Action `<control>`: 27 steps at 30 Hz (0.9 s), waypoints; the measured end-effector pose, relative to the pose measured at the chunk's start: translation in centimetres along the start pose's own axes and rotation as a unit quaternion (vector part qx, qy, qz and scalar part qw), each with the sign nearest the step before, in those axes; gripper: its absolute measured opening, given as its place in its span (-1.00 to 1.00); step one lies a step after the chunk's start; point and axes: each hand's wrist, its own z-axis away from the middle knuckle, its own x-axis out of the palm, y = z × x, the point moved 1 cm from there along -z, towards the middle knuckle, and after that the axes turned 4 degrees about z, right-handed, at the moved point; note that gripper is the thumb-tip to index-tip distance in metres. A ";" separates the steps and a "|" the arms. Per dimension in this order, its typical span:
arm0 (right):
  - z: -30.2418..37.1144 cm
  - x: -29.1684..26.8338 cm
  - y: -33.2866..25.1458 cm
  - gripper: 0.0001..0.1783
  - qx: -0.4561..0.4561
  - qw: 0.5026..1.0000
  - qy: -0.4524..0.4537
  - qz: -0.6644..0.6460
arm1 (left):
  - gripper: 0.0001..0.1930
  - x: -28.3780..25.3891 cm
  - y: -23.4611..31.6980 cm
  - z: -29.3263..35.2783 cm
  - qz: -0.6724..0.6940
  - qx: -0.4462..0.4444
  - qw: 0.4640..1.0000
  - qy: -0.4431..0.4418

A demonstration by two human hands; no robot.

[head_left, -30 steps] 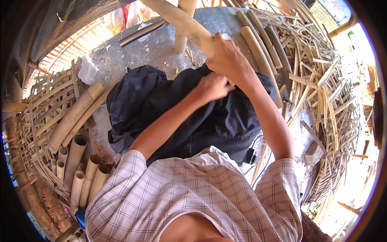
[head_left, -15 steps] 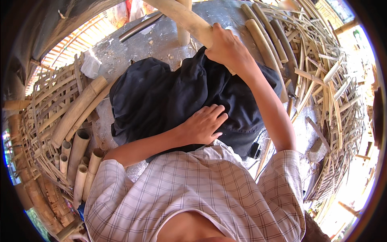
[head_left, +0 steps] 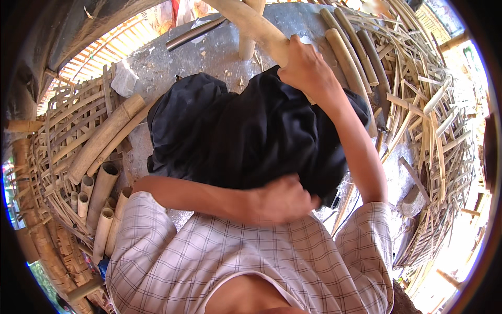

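"So, what does each hand have?"

"The right hand [head_left: 307,68] is clamped around a bamboo pole [head_left: 256,31], which runs from that fist away toward the upper left, past an upright post [head_left: 247,48]. The left hand [head_left: 285,201] is nearer the body, by the shirt [head_left: 246,246] hem and the lower edge of the black cloth [head_left: 235,136]. Its fingers look curled, but it's blurred; I can't tell whether it grips anything."

"How would you handle the pole well?"

"I'd keep the right grip firm and the wrist straight, since a round, smooth stem probably rolls easily. I'd also keep the left fingers clear of any split edge."

"And the materials?"

"The pole is thick, pale and gently curved. The cloth just below the right hand is soft, matte and deeply creased. Right of that hand lie straight, smooth poles [head_left: 348,60], then a rough tangle of flat, springy-looking strips [head_left: 436,136]. Left of the left hand stand hollow tubes [head_left: 103,186] with round mouths. Beyond both hands, the grey floor [head_left: 209,58] is gritty with chips."
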 end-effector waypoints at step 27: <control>0.6 1.4 0.3 -0.52 0.054 0.998 -0.008 -0.032 | -0.53 -0.2 -14.6 16.9 -0.186 -0.632 0.720 0.220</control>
